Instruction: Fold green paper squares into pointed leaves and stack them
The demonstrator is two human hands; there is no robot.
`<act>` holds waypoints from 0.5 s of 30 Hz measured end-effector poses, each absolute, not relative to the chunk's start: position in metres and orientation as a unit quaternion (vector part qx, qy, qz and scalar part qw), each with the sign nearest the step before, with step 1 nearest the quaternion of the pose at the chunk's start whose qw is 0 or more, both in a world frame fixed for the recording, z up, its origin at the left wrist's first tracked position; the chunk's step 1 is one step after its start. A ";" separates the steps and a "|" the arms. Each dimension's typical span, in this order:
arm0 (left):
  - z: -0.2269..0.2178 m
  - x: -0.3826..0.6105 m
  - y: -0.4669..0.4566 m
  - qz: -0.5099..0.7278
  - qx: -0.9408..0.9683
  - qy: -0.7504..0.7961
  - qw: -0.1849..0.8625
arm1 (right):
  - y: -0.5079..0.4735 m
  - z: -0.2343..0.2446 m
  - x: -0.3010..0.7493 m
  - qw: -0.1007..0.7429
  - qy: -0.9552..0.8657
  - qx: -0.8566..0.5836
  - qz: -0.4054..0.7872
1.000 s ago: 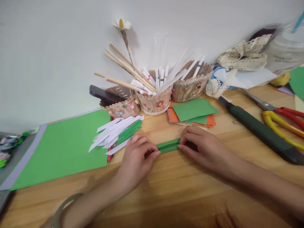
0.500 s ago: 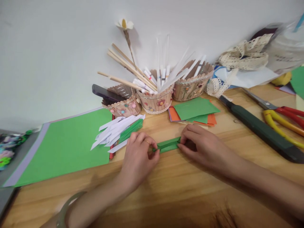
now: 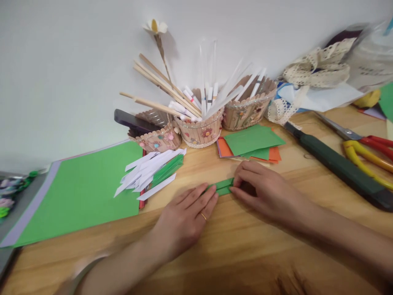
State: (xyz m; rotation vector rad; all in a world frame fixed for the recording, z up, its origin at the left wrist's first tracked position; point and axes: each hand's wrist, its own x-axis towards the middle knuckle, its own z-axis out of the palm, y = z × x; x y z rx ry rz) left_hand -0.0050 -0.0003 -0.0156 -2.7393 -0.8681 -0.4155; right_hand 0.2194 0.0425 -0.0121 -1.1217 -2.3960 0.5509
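Observation:
A narrow folded strip of green paper point(image 3: 223, 187) lies on the wooden table between my hands, with a lengthwise fold line showing. My left hand point(image 3: 187, 215) rests flat with outstretched fingers over the strip's left end, pressing on it and covering it. At the right end, my right hand point(image 3: 260, 184) pinches the paper between thumb and fingers. Beyond my left hand is a pile of white paper strips point(image 3: 147, 172) with folded green strips point(image 3: 168, 169) beside them. Small green and orange paper sheets point(image 3: 253, 141) are stacked beyond my right hand.
Large green sheets point(image 3: 80, 196) cover the table's left side. Decorated stick baskets point(image 3: 201, 133) with markers and wooden sticks stand along the wall. A dark green glue gun or similar long tool point(image 3: 337, 164), scissors point(image 3: 353, 135) and lace ribbon point(image 3: 319, 71) lie at the right.
My left hand has gone from pinching the strip's left end to lying flat on it, and the raised fold there is now pressed down. My right hand keeps its pinch.

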 end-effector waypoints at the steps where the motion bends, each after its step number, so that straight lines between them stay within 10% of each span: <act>1: -0.015 -0.005 0.000 -0.140 -0.937 -0.297 0.121 | 0.043 -0.012 0.219 0.216 -0.866 -0.403 0.199; 15: -0.019 -0.005 0.000 -0.133 -0.935 -0.306 0.120 | 0.031 -0.012 0.221 0.207 -0.952 -0.227 -0.002</act>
